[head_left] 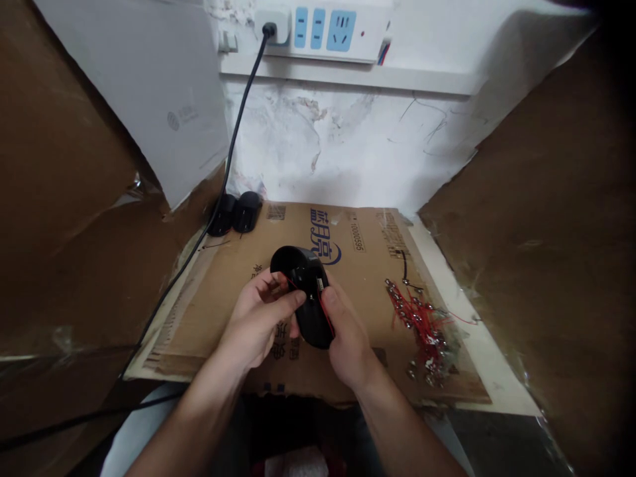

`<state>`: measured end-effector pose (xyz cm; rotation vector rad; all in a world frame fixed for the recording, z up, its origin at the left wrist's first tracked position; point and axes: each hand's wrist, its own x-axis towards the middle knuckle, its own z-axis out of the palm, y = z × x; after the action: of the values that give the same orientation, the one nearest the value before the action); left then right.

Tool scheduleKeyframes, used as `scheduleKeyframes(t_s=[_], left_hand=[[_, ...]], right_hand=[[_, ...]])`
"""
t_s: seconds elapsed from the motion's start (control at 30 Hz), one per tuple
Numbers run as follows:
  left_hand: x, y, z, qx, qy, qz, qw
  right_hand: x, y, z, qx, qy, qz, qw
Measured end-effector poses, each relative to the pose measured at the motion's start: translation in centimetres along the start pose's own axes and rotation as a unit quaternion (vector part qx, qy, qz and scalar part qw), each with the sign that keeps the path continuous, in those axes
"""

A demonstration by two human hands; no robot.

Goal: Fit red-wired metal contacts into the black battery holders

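Observation:
Between my two hands is a glossy black plastic housing (318,326), rounded at its ends and hollow on the side facing me. My left hand (258,315) grips its left side, thumb reaching over the inside. On the right edge my right hand (346,331) is closed, its thumb pressed near a small light-coloured metal piece (320,284). A thin red wire (326,311) runs along that edge by the right thumb. What the fingers behind the housing do is hidden.
Red wires with shiny metal ends (422,324) lie piled at right on the flattened cardboard (368,291). Two similar black housings (247,212) stand at back left. A black cable (233,139) drops from the power strip (328,30). Cardboard walls (541,218) flank both sides.

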<state>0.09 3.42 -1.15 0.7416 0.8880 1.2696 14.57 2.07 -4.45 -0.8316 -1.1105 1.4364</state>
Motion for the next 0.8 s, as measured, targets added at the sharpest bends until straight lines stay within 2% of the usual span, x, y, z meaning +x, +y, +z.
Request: scheduleKeyframes(t_s=[0.07,0.1,0.33,0.53,0.7,0.8], left_hand=[[0.0,0.0,0.0,-0.004,0.003,-0.001,1.0],[0.0,0.1,0.0,-0.005,0.001,-0.003,1.0],[0.1,0.0,-0.4,-0.027,-0.046,-0.024,0.998],[0.3,-0.3,-0.6,-0.042,-0.03,-0.042,0.998],[0.7,-0.5,-1.0,-0.031,-0.046,-0.071,0.996],[0.8,-1.0,-1.1,-0.032,-0.035,-0.051,0.998]], right_hand=[[0.1,-0.1,0.0,-0.054,-0.003,-0.051,0.997],[0.2,-0.2,0.0,-0.052,-0.003,-0.052,0.997],[0.2,-0.4,-0.1,0.018,-0.006,-0.021,1.0],[0.3,0.0,0.1,0.037,-0.009,0.01,0.999],[0.7,-0.1,0.2,0.058,-0.037,0.024,0.997],[1.0,-0.3,-0.1,0.057,-0.036,0.016,0.998]])
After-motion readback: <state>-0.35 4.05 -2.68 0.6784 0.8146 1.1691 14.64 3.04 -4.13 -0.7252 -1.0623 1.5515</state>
